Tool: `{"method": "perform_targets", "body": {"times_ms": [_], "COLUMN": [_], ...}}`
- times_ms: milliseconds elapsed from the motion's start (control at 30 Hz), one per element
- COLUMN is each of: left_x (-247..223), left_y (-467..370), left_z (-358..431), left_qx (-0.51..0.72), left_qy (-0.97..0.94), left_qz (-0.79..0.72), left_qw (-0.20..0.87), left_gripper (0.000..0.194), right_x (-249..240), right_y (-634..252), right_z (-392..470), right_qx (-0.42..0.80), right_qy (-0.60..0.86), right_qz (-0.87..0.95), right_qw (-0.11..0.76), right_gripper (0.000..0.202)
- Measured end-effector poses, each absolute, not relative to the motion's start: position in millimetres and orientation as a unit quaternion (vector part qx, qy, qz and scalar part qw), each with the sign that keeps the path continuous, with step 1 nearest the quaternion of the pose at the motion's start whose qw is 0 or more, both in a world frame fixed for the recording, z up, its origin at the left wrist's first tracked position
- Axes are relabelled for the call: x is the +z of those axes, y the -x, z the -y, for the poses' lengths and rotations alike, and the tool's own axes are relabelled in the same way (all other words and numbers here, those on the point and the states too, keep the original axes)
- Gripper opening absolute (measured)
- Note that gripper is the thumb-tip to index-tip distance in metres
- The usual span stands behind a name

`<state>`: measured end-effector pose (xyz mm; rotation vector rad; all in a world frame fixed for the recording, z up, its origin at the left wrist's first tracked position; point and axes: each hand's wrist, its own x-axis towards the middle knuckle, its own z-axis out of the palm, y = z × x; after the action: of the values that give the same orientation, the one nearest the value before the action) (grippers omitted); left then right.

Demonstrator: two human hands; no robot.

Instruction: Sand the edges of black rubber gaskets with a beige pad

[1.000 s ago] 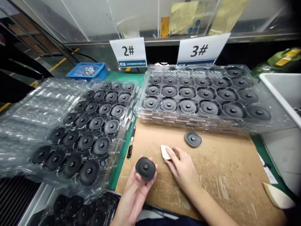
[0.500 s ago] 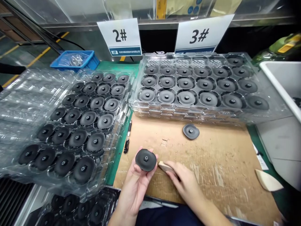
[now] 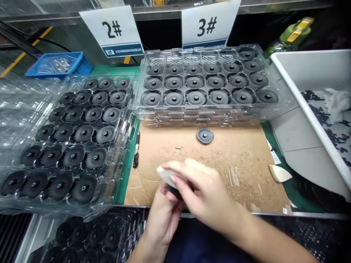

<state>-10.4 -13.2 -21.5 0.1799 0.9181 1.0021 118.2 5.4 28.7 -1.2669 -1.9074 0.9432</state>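
Note:
My left hand (image 3: 164,215) is closed round a black oval disc (image 3: 174,192), held near the cardboard's front edge. Most of that disc is hidden under my right hand (image 3: 199,186), which grips a pale wedge-shaped pad (image 3: 166,174) and holds it over the disc; the pad seems to touch it. Another dark oval disc (image 3: 205,135) with a raised centre stud lies on the cardboard (image 3: 236,157) beyond my hands.
Clear plastic trays of black discs stand at the left (image 3: 109,171) and the back (image 3: 197,109). A second pale wedge (image 3: 279,173) lies at the right, beside a white bin (image 3: 298,95) of small black parts. A pen (image 3: 136,149) and a blue basket (image 3: 85,65) are at the left.
My right hand has brought the pale pad from beside the disc up over it, covering most of it. The camera view has shifted right and down.

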Motion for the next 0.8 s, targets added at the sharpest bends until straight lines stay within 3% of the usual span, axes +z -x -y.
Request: {"method": "perform_targets", "body": {"times_ms": [100, 233, 400, 533, 700, 800], "left_x": [-13.3, -7.9, -2.9, 1.3, 4.8, 5.7], "left_y": [12.2, 9.9, 9.7, 10.4, 4.9, 10.2], "left_z": [15.4, 21.2, 28.2, 32.7, 39.8, 41.9], "left_qx": [0.440, 0.457, 0.427, 0.447, 0.402, 0.414], "left_qy": [-0.085, -0.103, -0.118, -0.138, -0.126, -0.118], "left_qz": [-0.416, -0.418, -0.381, -0.407, -0.403, -0.386], "left_qw": [0.791, 0.779, 0.811, 0.785, 0.812, 0.816], "left_gripper": [0.048, 0.058, 0.059, 0.060, 0.051, 0.053], "right_x": [28.7, 35.5, 40.7, 45.3, 46.8, 51.3], "right_y": [-118.2, -124.9, -126.9, -130.6, -130.5, -144.7], "right_z": [8.0, 18.3, 26.4, 32.9, 31.5, 44.2], "right_qx": [0.338, 0.397, 0.313, 0.389, 0.302, 0.374], "right_qy": [0.449, 0.462, 0.449, 0.442, 0.446, 0.410], "right_qz": [0.723, 0.719, 0.719, 0.728, 0.731, 0.753], "right_qw": [0.401, 0.335, 0.429, 0.351, 0.420, 0.355], "right_gripper": [0.034, 0.026, 0.035, 0.026, 0.034, 0.029]}}
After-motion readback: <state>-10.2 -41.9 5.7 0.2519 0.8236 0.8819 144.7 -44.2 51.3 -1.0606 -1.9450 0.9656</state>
